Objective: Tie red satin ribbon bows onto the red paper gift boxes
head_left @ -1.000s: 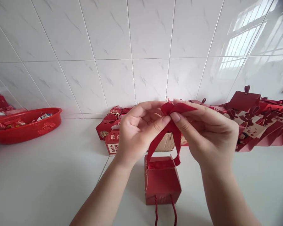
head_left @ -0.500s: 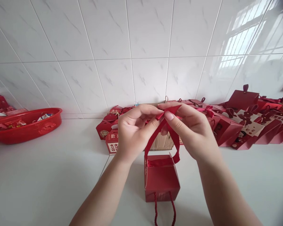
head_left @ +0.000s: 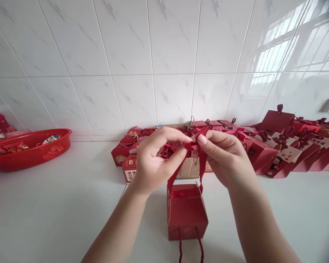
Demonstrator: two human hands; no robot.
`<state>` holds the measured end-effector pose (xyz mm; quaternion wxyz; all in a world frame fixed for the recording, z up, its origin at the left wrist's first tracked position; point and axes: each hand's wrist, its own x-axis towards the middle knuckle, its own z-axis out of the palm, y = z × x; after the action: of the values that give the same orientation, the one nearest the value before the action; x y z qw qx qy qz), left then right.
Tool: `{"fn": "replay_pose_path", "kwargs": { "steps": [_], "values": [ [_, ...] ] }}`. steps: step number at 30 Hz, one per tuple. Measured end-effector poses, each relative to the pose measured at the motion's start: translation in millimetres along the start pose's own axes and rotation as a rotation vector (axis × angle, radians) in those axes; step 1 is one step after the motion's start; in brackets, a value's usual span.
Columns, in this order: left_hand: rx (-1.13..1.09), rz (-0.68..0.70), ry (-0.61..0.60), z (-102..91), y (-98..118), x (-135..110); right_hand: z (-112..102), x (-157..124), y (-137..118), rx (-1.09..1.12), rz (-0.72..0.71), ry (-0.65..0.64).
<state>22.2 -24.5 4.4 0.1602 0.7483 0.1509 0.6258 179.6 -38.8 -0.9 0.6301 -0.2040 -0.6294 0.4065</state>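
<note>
My left hand and right hand pinch ribbon above a box; near the surface's back edge, a basin holds packets.

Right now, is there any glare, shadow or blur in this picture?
Head view: bright, window-shaped glare on the upper-right wall tiles; head view: soft shading on the left part of the counter; head view: no strong blur on the ribbon or the box.

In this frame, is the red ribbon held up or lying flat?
Held up: left hand and right hand grip the ribbon, which runs down to the red box. Whether it's knotted, I cannot tell.
</note>
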Motion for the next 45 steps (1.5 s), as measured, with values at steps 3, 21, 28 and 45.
{"fn": "replay_pose_path", "kwargs": {
  "steps": [3, 21, 28, 45],
  "values": [
    [-0.194, -0.308, -0.147, -5.1, 6, 3, -1, 0, 0, -0.04, -0.077, 0.031],
    [-0.152, -0.552, -0.419, -17.6, 4, 9, -18, -5, -11, -0.809, -0.515, -0.158],
    [-0.029, -0.479, -0.461, -21.9, 12, 9, -17, -4, -9, -0.778, -0.487, -0.108],
    [0.967, 0.071, -0.356, -34.9, 44, -31, -20, -34, 10, -0.017, 0.129, 0.422]
  ]
}}
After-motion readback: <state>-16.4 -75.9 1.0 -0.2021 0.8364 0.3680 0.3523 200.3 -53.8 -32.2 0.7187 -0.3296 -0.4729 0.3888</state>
